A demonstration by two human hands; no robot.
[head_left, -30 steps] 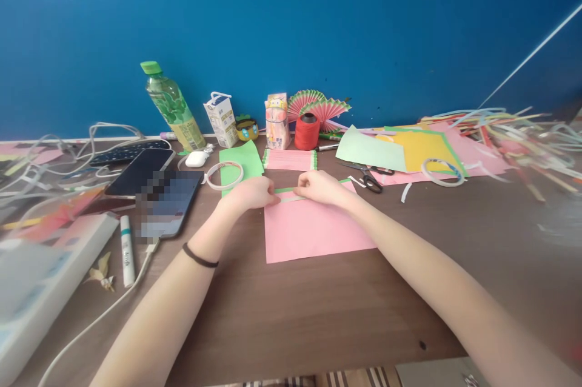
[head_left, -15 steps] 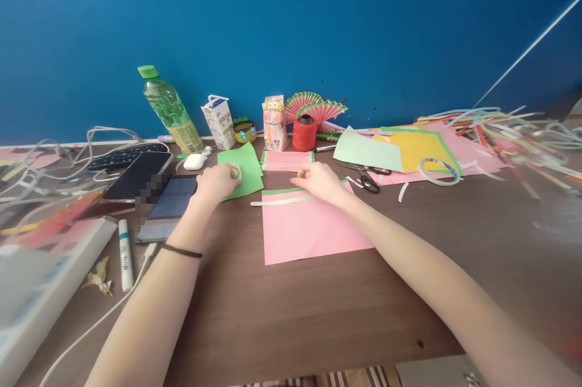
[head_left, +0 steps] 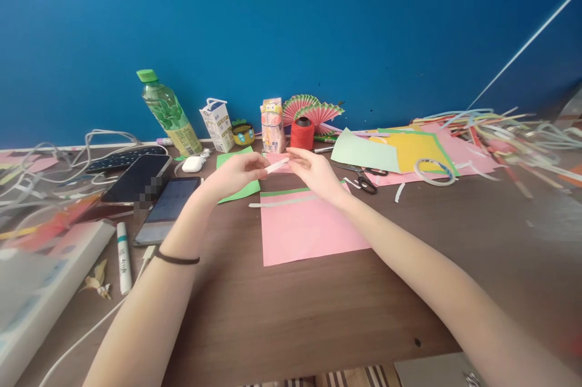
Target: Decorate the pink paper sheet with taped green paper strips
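My left hand point(head_left: 243, 173) holds a small roll of white tape point(head_left: 276, 166), seen edge-on, above the folded pink paper point(head_left: 291, 170). At the tape's right end, the fingertips of my right hand point(head_left: 309, 170) are pinched together; whether they grip the tape's end is too small to tell. Below the hands lies a pink sheet point(head_left: 304, 229) with a green top edge and a pale strip point(head_left: 282, 202) along it. A green sheet point(head_left: 240, 190) is partly hidden beneath my left hand.
Black scissors point(head_left: 364, 181) and coloured sheets point(head_left: 421, 150) lie to the right. Behind stand a bottle point(head_left: 168, 111), a carton point(head_left: 217, 126) and red thread point(head_left: 302, 134). Phones point(head_left: 168, 211), a marker point(head_left: 123, 259) and cables are at the left.
My left hand has lifted the tape roll off the green sheet and moved right. My right hand has risen slightly to meet it, and the two hands are now close together.
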